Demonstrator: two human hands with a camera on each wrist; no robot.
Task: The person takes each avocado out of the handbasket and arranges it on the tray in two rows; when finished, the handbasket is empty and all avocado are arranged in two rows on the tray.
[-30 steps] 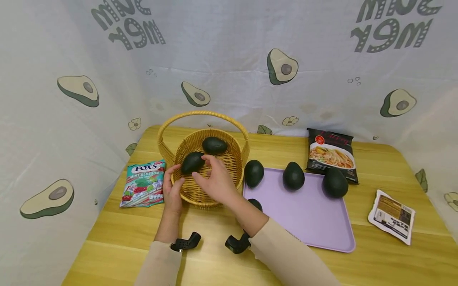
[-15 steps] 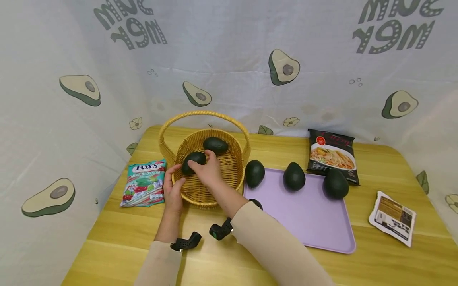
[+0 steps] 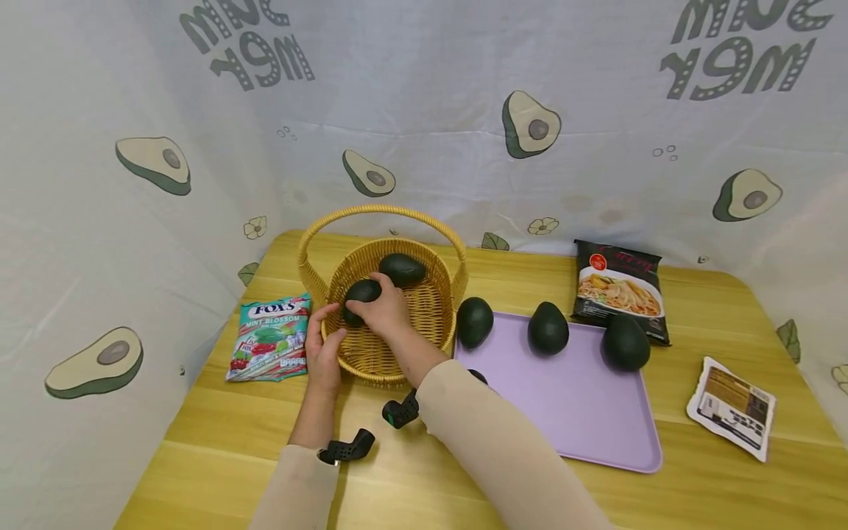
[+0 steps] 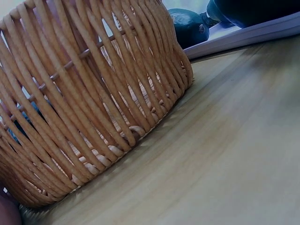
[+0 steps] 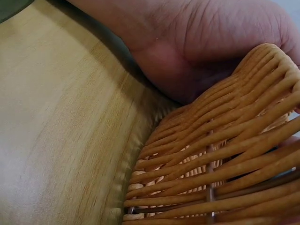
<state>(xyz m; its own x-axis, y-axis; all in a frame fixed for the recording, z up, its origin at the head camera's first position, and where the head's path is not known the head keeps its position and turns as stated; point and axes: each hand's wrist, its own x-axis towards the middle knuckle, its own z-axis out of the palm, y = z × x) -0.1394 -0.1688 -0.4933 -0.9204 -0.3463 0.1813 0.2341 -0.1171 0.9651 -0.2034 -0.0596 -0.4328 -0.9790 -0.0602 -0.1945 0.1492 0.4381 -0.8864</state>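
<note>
A yellow woven basket (image 3: 380, 378) with a tall arched handle stands on the table. My left hand (image 3: 324, 361) holds its left front rim, thumb towards the inside and fingers along the side. Reaching over the front of the basket, my right hand (image 3: 387, 309) grips a dark green avocado (image 3: 361, 291) from its right, thumb in front and fingers behind. Another avocado (image 3: 403, 269) lies at the back of the basket. From below, the left wrist view shows the woven wall (image 4: 93, 93); in the right wrist view my palm (image 5: 201, 42) is above the weave.
Right of the basket is a lilac tray (image 3: 589, 412) with several avocados along its back and left side. A FOX'S candy bag (image 3: 270, 338) lies left of the basket. Farther right are a black noodle packet (image 3: 619, 291) and a white-edged packet (image 3: 732, 407).
My right hand has moved left and closed round the front avocado in the basket, which now stands slightly more upright. The left hand stays at the rim.
</note>
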